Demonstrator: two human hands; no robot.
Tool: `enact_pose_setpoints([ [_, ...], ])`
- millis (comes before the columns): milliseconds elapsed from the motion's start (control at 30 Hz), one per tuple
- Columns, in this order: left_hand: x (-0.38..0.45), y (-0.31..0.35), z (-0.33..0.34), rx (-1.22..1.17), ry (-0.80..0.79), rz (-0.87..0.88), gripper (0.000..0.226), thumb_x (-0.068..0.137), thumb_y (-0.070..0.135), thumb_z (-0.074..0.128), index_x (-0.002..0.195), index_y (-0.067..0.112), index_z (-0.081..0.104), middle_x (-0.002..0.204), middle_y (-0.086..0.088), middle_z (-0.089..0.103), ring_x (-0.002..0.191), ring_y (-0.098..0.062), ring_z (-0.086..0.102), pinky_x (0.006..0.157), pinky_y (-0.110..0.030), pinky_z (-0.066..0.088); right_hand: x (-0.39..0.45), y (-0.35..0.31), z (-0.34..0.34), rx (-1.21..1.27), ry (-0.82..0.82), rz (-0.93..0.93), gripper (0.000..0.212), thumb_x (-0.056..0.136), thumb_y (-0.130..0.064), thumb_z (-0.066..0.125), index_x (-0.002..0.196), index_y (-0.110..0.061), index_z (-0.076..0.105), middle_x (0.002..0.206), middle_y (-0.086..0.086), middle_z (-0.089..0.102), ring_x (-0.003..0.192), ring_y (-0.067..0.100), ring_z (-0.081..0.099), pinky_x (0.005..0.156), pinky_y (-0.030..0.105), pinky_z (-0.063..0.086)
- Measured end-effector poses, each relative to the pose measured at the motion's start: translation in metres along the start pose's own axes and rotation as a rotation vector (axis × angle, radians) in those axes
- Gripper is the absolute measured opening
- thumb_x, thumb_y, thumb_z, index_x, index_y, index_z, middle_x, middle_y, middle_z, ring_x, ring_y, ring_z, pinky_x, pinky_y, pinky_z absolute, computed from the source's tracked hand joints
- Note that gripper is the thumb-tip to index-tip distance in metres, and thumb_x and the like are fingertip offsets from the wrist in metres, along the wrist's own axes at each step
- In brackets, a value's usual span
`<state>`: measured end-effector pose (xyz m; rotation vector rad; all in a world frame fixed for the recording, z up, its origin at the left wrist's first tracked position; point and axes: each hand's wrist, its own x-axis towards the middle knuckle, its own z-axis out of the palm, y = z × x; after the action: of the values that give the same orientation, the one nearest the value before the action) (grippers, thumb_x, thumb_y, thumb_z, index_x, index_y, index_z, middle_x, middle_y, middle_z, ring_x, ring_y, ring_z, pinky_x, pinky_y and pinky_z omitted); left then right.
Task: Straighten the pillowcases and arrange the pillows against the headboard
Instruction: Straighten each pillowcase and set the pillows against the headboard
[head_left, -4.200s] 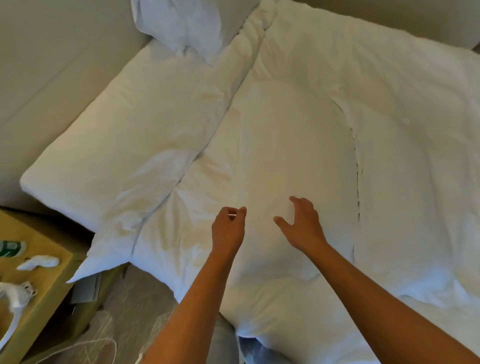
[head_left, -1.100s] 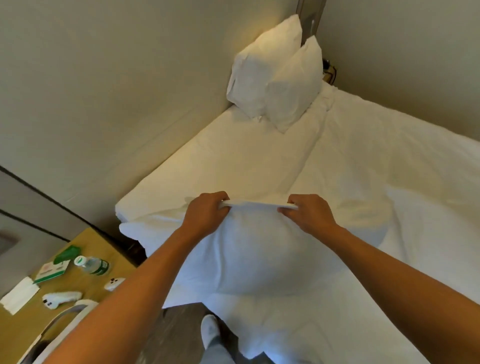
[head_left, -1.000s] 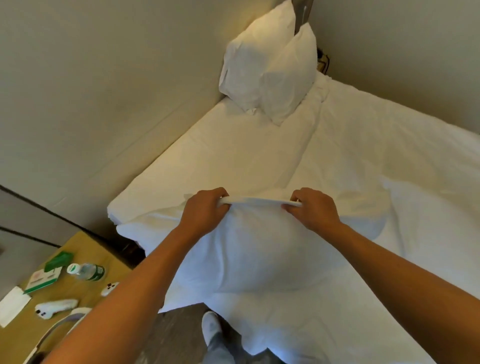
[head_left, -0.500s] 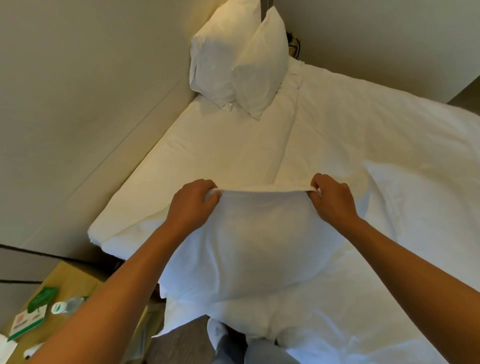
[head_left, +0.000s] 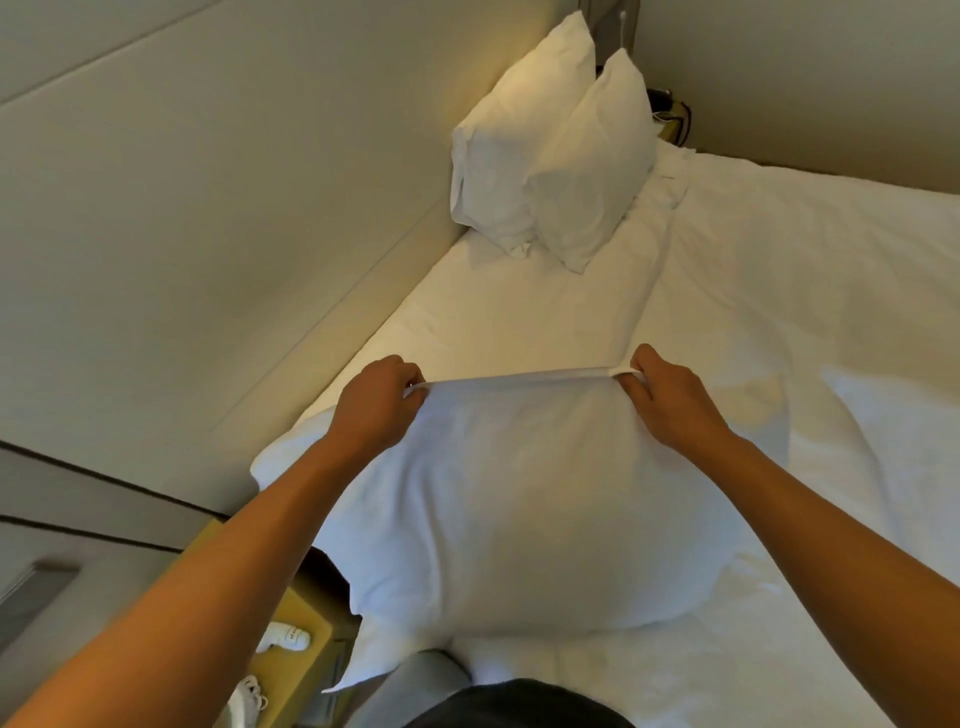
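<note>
Both hands pinch the top hem of a white pillow: the left hand (head_left: 376, 402) has its fingers curled over the near-left corner of the hem, and the right hand (head_left: 670, 402) has thumb and fingers folded round the right corner, so the edge of the pillowcase (head_left: 519, 375) is drawn into a taut, narrow band between them. Below that band the held pillow (head_left: 519, 509) hangs full and rounded, its cloth smooth across the middle with soft vertical creases near the left side and a loose flap of fabric trailing at the lower left corner. It is raised in front of the person, above the near end of the bed (head_left: 779, 312), whose white sheet is lightly rumpled on the right. Two more pillows stand at the far end: the rear pillow (head_left: 498, 156) leans upright against the beige padded headboard (head_left: 208, 208), creased and bunched at its bottom corner, and the front pillow (head_left: 587, 171) leans against it, overlapping its right half, with a point resting on the sheet. A yellowish bedside table (head_left: 306, 608) sits at lower left, just beside the bed, with a small white object (head_left: 283, 636) lying on it; what that object is I cannot tell, as it is small and partly hidden by the left forearm. Dark and grey clothing shows at the bottom edge.
</note>
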<state>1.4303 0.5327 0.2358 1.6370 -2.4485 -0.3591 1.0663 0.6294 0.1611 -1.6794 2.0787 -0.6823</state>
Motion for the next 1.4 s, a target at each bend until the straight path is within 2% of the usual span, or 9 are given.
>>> enact_pose_setpoints([
  [200, 0.012, 0.002, -0.002, 0.188, 0.019, -0.024, 0.022, 0.101, 0.031, 0.055, 0.1, 0.02, 0.074, 0.093, 0.002, 0.066, 0.087, -0.02, 0.058, 0.066, -0.033, 0.049, 0.026, 0.013, -0.011, -0.183, -0.026, -0.124, 0.023, 0.106, -0.045, 0.045, 0.097, -0.025, 0.039, 0.07, 0.003, 0.059, 0.059, 0.024, 0.055, 0.051, 0.035, 0.043],
  [367, 0.019, 0.003, 0.005, 0.171, -0.06, -0.02, 0.021, 0.102, 0.033, 0.055, 0.102, 0.021, 0.071, 0.097, 0.003, 0.065, 0.094, -0.02, 0.057, 0.069, -0.034, 0.048, 0.037, 0.026, -0.006, -0.308, -0.02, -0.143, 0.031, 0.106, -0.039, 0.047, 0.087, -0.018, 0.059, 0.082, 0.004, 0.065, 0.073, 0.035, 0.062, 0.072, 0.037, 0.042],
  [533, 0.02, -0.002, 0.008, -0.081, -0.18, -0.084, 0.019, 0.105, 0.032, 0.049, 0.1, 0.019, 0.061, 0.085, -0.003, 0.067, 0.068, -0.023, 0.064, 0.066, -0.043, 0.056, 0.033, 0.022, -0.005, -0.168, 0.062, -0.08, 0.035, 0.104, -0.033, 0.054, 0.074, -0.032, 0.036, 0.071, -0.009, 0.044, 0.063, 0.023, 0.049, 0.059, 0.031, 0.033],
  [667, 0.022, -0.009, 0.013, -0.07, -0.245, -0.105, 0.021, 0.105, 0.032, 0.048, 0.104, 0.013, 0.057, 0.085, -0.009, 0.064, 0.075, -0.03, 0.063, 0.067, -0.04, 0.052, 0.025, 0.019, -0.007, -0.032, 0.093, -0.095, 0.043, 0.105, -0.033, 0.052, 0.071, -0.038, 0.027, 0.064, -0.013, 0.041, 0.058, 0.002, 0.042, 0.051, 0.023, 0.026],
  [900, 0.017, -0.024, 0.023, 0.004, -0.343, -0.081, 0.016, 0.104, 0.03, 0.047, 0.103, 0.015, 0.053, 0.083, -0.001, 0.057, 0.071, -0.021, 0.053, 0.057, -0.028, 0.036, 0.014, 0.026, -0.011, -0.093, -0.003, 0.011, 0.025, 0.106, -0.036, 0.049, 0.087, -0.023, 0.04, 0.066, -0.001, 0.056, 0.058, 0.021, 0.057, 0.053, 0.037, 0.044],
  [1000, 0.011, -0.026, 0.024, -0.02, -0.314, -0.055, 0.026, 0.105, 0.029, 0.049, 0.098, 0.008, 0.064, 0.088, -0.005, 0.064, 0.081, -0.026, 0.059, 0.067, -0.034, 0.043, 0.01, 0.033, -0.019, -0.193, 0.047, 0.019, 0.019, 0.104, -0.034, 0.051, 0.095, -0.017, 0.048, 0.069, 0.003, 0.059, 0.064, 0.028, 0.056, 0.059, 0.038, 0.048],
  [1133, 0.004, -0.027, 0.026, -0.061, -0.241, -0.042, 0.039, 0.104, 0.026, 0.053, 0.065, 0.02, 0.05, 0.066, 0.005, 0.049, 0.067, -0.019, 0.048, 0.056, -0.026, 0.029, 0.006, 0.034, -0.018, -0.249, 0.002, 0.013, 0.029, 0.107, -0.035, 0.049, 0.083, -0.02, 0.059, 0.079, 0.0, 0.062, 0.074, 0.032, 0.063, 0.079, 0.039, 0.043],
  [1233, -0.003, -0.025, 0.025, -0.088, -0.154, -0.016, 0.047, 0.104, 0.025, 0.053, 0.06, 0.027, 0.036, 0.058, 0.006, 0.043, 0.058, -0.015, 0.042, 0.053, -0.027, 0.029, 0.002, 0.03, -0.009, -0.131, 0.086, 0.095, 0.034, 0.107, -0.032, 0.05, 0.076, -0.017, 0.053, 0.074, 0.004, 0.061, 0.071, 0.033, 0.062, 0.072, 0.041, 0.048],
  [1400, -0.012, -0.027, 0.018, -0.156, -0.03, -0.047, 0.033, 0.105, 0.024, 0.052, 0.074, 0.014, 0.055, 0.059, 0.002, 0.051, 0.06, -0.026, 0.051, 0.057, -0.033, 0.036, -0.006, 0.017, 0.001, 0.11, 0.175, 0.163, 0.028, 0.107, -0.027, 0.047, 0.081, -0.02, 0.056, 0.072, 0.0, 0.062, 0.067, 0.022, 0.064, 0.058, 0.027, 0.046],
])
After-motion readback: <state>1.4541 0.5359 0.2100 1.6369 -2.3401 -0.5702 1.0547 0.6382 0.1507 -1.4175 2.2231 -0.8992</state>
